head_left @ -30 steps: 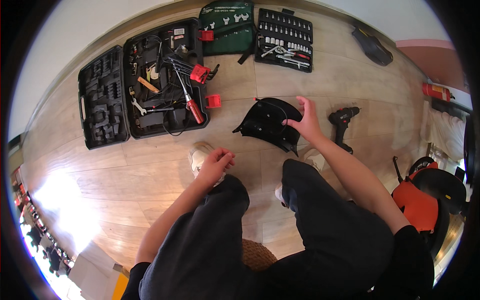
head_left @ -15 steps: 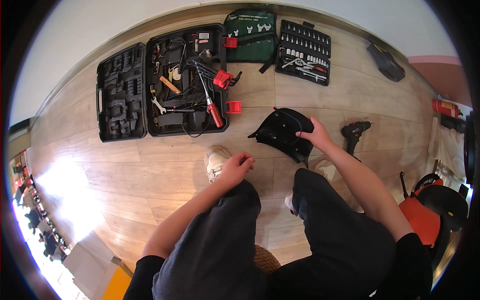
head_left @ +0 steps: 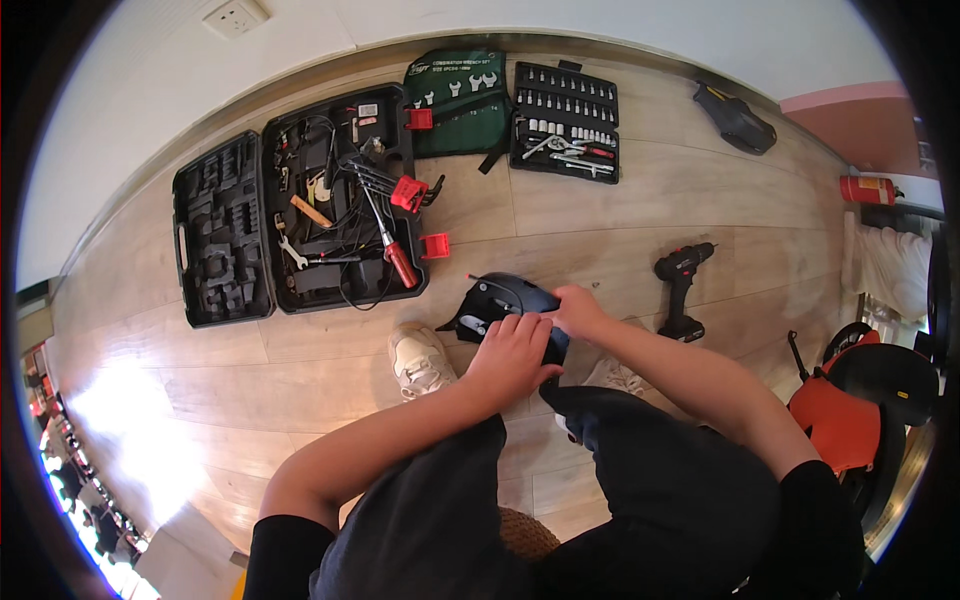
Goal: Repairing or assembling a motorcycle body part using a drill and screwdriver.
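Note:
Between my feet, above the wooden floor, is a black pouch (head_left: 489, 300) with a curved strap and metal rivets. My right hand (head_left: 578, 312) grips its upper right edge. My left hand (head_left: 512, 358) lies over the lower right part, fingers across the pouch and thumb at the near side. Pale, shiny patches show on the black material beside the left fingers; I cannot make out what they are. Both hands are close together and hide part of the pouch.
An open black tool case (head_left: 425, 283) lies far left, holding wrenches, cables and a red-handled screwdriver (head_left: 401, 265). Beyond are a green wrench roll (head_left: 455, 125) and a socket set (head_left: 565, 110). A cordless drill (head_left: 680, 285) and a black-and-yellow tool (head_left: 735, 118) lie to the right.
My left hand has moved from near my left knee onto the pouch. The pouch has come closer to me, with my right hand still on it. The view has shifted slightly.

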{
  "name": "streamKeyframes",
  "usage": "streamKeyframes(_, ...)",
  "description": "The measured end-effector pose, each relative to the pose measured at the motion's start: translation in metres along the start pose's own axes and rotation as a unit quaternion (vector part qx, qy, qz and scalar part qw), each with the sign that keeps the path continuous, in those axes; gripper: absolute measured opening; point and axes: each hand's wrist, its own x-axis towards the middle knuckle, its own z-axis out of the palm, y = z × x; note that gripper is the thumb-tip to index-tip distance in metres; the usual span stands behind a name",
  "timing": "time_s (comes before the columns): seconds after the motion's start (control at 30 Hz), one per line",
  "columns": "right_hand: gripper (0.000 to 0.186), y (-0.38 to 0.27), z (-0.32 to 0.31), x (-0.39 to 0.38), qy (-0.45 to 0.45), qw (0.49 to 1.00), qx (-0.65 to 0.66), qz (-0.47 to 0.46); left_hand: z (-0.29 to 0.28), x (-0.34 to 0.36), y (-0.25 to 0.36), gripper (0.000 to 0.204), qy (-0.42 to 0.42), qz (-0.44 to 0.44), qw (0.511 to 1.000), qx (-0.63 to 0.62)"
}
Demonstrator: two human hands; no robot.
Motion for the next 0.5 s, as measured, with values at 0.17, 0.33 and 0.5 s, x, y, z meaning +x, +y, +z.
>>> streamKeyframes(0.17,0.035,0.004,0.012,-0.004,0.006,0.978,0.196,0.071,-0.004,0.002,0.016,0.088,0.059,-0.058,0.995,0.049)
streamKeyframes(0.33,0.027,-0.022,0.007,-0.022,0.061,0.980,0.182,0.044,-0.002,0.021,0.023,0.091,0.059,-0.087,0.990,0.090)
streamKeyframes(0.5,0.019,-0.028,-0.002,-0.037,0.063,0.942,0.309,0.113,0.008,0.022,0.035,0.064,0.157,-0.088,0.980,0.091)
